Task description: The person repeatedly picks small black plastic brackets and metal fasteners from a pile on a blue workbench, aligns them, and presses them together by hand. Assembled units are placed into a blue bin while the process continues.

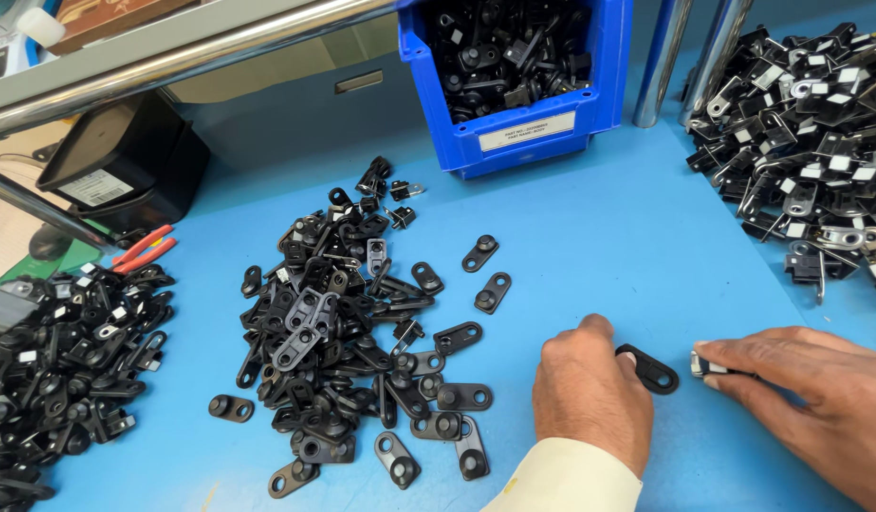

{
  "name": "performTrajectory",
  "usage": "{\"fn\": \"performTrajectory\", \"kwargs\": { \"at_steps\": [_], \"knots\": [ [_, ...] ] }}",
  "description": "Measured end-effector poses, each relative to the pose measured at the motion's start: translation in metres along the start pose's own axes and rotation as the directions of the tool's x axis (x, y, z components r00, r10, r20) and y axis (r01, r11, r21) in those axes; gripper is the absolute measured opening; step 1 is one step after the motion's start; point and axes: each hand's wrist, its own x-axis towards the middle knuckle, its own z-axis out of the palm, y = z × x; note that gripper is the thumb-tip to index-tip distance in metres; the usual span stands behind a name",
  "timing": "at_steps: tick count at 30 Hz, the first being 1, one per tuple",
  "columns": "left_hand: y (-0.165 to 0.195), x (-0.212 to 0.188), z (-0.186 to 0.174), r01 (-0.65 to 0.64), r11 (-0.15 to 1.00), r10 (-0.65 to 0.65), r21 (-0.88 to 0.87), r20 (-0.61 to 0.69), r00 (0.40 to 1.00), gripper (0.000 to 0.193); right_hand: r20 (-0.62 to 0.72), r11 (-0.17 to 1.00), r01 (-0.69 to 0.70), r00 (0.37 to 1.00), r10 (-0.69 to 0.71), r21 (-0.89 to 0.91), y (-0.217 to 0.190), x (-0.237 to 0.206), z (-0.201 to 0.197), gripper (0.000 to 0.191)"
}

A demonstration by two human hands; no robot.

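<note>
Pinching a flat black plastic tab (649, 369) — left hand (590, 389); right hand (817, 393) grip closed on small metal clip (705, 364).

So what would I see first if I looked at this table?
Probably the big heap of small black plastic parts in the middle of the bright blue table, with a blue bin of more parts behind it. Near the front, the left hand touches one black piece and the right hand pinches a small clip.
</note>
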Motion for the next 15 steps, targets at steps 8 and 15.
{"fn": "performTrajectory", "kwargs": {
  "at_steps": [8, 15],
  "knots": [
    [0.000, 0.001, 0.001, 0.005, 0.991, -0.013, -0.135, -0.054, 0.998, 0.011, 0.007, 0.946, -0.212, 0.976, 0.217, 0.246, -0.017, 0.000, -0.011, 0.037],
    [0.007, -0.002, 0.005, 0.001, 0.985, -0.004, -0.172, -0.016, 1.000, 0.010, 0.070, 0.702, -0.292, 0.942, 0.328, 0.650, -0.021, -0.016, 0.007, 0.039]
  ]
}}
